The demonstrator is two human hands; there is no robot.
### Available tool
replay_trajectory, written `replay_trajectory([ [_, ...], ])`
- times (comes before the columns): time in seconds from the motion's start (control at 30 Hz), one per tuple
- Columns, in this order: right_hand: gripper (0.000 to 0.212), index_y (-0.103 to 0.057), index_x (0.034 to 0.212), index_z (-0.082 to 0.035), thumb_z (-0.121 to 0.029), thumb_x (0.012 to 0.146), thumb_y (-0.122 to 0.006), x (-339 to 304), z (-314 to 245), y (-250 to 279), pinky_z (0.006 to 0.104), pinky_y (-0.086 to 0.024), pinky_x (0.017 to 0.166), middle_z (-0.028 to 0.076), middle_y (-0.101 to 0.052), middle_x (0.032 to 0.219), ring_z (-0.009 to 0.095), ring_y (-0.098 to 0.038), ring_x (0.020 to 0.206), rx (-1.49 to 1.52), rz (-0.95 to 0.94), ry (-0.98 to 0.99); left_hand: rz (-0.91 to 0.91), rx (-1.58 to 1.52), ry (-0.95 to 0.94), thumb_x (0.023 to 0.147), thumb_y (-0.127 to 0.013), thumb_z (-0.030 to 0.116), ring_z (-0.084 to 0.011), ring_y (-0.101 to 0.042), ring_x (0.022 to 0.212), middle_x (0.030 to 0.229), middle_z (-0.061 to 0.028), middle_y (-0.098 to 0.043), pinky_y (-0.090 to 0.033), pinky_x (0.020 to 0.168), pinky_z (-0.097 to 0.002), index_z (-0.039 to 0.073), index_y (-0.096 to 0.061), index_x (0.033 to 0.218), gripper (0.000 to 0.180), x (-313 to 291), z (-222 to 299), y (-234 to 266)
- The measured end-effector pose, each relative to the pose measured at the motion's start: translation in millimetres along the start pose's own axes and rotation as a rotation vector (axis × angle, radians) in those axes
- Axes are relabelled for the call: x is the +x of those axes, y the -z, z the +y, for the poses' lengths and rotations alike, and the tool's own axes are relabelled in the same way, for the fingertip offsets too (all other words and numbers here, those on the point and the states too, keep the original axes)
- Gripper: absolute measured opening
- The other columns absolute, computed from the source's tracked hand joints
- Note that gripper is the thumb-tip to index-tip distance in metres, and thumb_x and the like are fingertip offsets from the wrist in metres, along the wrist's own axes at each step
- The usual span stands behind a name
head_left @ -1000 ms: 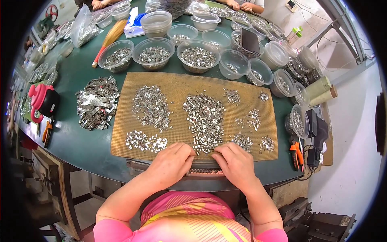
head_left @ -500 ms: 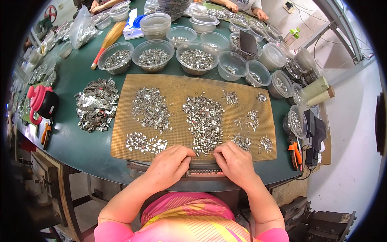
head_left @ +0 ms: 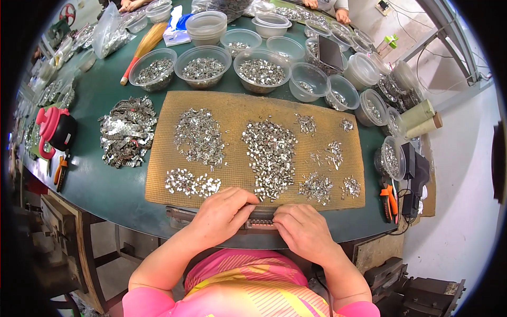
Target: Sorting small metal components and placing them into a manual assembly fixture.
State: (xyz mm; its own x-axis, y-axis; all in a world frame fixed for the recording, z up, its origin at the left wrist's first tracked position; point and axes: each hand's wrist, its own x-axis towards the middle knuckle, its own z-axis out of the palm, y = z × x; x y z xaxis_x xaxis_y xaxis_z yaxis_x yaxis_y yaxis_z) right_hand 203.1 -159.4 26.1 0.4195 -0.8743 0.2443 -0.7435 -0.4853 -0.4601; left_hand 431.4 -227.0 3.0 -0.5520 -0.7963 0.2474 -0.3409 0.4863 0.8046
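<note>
A long dark metal bar with a toothed, slotted middle lies along the table's front edge, partly hidden behind both hands. My left hand is closed in a pinch at the mat's lower edge, beside the central pile of small silvery metal pieces. Whatever is between its fingertips is too small to make out. My right hand has its fingers drawn together over the right end of the slotted part, and its fingertips hide what they hold. Under the piles lies a brown woven mat.
More small piles dot the mat, including shiny flat pieces. A heap of linked metal strips sits left. Clear plastic bowls of parts line the back. Orange-handled pliers lie right; a pink-lidded black jug stands left. Other people's hands show far off.
My right hand has moved left and nearer to me, from the edge of the central pile onto the slotted bar. My left hand stays nearly in place.
</note>
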Motion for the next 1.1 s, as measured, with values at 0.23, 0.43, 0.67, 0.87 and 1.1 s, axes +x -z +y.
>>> replay_trajectory([
  [0.23,0.01,-0.07,0.097,-0.008,-0.011,0.089,-0.075,8.0,11.6,-0.1,0.0381,-0.055,0.073,0.005,-0.071,0.096,0.026,-0.069,0.086,-0.04,0.117,-0.139,-0.012,0.03,-0.013,0.091,-0.072,0.007,-0.0314,-0.069,0.084,0.091,-0.0114,-0.07,-0.054,0.073,-0.0401,0.005,-0.068,0.1,0.01,-2.7,3.2,0.0],
  [0.43,0.015,-0.07,0.093,-0.008,-0.017,0.086,-0.08,20.0,17.6,-12.0,0.0376,-0.055,0.07,0.006,-0.069,0.089,0.026,-0.069,0.083,-0.145,0.1,-0.196,-0.079,-0.002,-0.059,0.089,-0.074,0.006,-0.0323,-0.069,0.084,0.088,-0.0119,-0.069,-0.055,0.074,-0.0417,0.004,-0.067,0.099,0.012,-1.9,14.7,-8.6],
  [0.67,0.012,-0.069,0.092,-0.008,-0.014,0.087,-0.078,20.9,24.4,-12.1,0.0385,-0.054,0.068,0.006,-0.066,0.086,0.027,-0.068,0.08,-0.074,0.099,-0.224,-0.162,0.103,-0.152,0.086,-0.075,0.008,-0.0297,-0.064,0.094,0.098,-0.0082,-0.068,-0.053,0.083,-0.0407,0.006,-0.069,0.1,0.015,-1.8,15.1,-22.3],
  [0.87,0.01,-0.068,0.093,-0.009,-0.012,0.088,-0.076,19.3,26.6,-8.0,0.0388,-0.054,0.067,0.006,-0.067,0.087,0.027,-0.068,0.079,-0.02,0.074,-0.245,-0.161,0.107,-0.159,0.086,-0.076,0.011,-0.029,-0.063,0.093,0.098,-0.0072,-0.066,-0.053,0.082,-0.0403,0.008,-0.07,0.099,0.015,-0.2,20.1,-21.3],
  [1.1,0.01,-0.069,0.093,-0.009,-0.013,0.088,-0.076,18.7,24.8,-12.4,0.039,-0.054,0.069,0.006,-0.067,0.087,0.028,-0.068,0.081,-0.056,0.114,-0.221,-0.094,0.253,-0.235,0.084,-0.076,0.01,-0.0266,-0.061,0.089,0.095,-0.0048,-0.063,-0.051,0.078,-0.039,0.01,-0.068,0.097,0.015,-4.2,20.2,-35.1],
])
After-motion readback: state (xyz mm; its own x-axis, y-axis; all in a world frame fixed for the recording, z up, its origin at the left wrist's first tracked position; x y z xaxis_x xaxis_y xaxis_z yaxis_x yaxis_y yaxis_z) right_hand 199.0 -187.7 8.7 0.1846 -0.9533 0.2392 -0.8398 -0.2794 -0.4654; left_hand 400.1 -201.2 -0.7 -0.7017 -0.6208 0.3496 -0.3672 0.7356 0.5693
